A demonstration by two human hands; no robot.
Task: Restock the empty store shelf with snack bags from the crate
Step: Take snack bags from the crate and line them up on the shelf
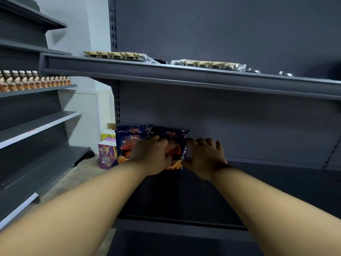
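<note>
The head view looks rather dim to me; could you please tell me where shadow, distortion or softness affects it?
Head view: the shelf under the snack bags is in deep shadow; the wide lens bows the upper shelf's edge; both the left hand and right hand look soft.

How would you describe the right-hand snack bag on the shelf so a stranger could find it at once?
Start at the dark grey shelving unit straight ahead and drop to the shelf beneath the one carrying the wafer packs. Two dark blue snack bags stand at its left end against the back panel. Yours is the right-hand snack bag, held between the left hand and right hand, farther from the perforated upright.
</note>
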